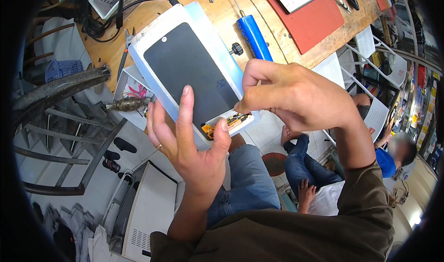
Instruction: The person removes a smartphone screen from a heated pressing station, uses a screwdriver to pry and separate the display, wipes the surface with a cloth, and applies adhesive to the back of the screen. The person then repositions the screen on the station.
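A white and pale blue box-shaped device [196, 19] with a black cable and a side knob [236, 48] lies at the table's near edge. On its top is a flat black rectangular panel [185, 63]. Orange flex cables and small dark parts [238, 118] show at the panel's near end. My left hand [196, 153] is open, its index fingertip on the panel and its thumb over the flex cables. Closed in a pinch, my right hand [300, 95] touches the panel's near right corner. Whatever lies between those fingertips is hidden.
Beyond my right hand lies a blue-handled tool [254, 38] with a thin metal shaft. A red mat [305, 26] is at the far right. Pliers [128, 42] and an open drawer [132, 84] are on the left. Another person [319, 197] sits at the right.
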### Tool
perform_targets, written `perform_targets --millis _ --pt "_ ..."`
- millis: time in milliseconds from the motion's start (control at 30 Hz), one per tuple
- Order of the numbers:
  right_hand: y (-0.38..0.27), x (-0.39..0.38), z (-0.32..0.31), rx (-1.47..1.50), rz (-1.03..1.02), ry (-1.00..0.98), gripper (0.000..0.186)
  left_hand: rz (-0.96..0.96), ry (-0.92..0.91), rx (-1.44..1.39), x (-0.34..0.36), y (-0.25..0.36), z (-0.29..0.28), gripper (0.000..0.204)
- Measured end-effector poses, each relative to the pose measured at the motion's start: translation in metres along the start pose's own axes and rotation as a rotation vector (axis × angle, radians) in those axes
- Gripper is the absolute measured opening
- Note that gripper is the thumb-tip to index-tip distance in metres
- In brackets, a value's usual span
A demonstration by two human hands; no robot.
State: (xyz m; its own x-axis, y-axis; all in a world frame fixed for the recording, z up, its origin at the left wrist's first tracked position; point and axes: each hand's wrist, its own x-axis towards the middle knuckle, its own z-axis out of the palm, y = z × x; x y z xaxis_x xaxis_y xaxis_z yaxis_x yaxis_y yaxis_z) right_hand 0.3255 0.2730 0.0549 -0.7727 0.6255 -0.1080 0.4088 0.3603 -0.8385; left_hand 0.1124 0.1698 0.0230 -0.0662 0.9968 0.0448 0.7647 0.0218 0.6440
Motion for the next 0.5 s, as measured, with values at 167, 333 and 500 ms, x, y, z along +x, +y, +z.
perform_targets --millis 167,333,500 --pt "0.0014 0.0011 -0.0016 -0.042 -0.014 -0.001 0.046 0.010 0.001 0.017 0.0006 -0.0006 -0.0011 0.064" --pt "0.0004 0.0010 -0.0068 -0.112 -0.028 -0.037 0.043 -0.002 0.020 0.014 0.0001 0.0005 0.0003 0.068" --pt "0.0000 0.0005 -0.0068 -0.115 -0.035 -0.028 0.041 -0.024 0.033 -0.029 -0.0006 0.0013 0.0029 0.071"
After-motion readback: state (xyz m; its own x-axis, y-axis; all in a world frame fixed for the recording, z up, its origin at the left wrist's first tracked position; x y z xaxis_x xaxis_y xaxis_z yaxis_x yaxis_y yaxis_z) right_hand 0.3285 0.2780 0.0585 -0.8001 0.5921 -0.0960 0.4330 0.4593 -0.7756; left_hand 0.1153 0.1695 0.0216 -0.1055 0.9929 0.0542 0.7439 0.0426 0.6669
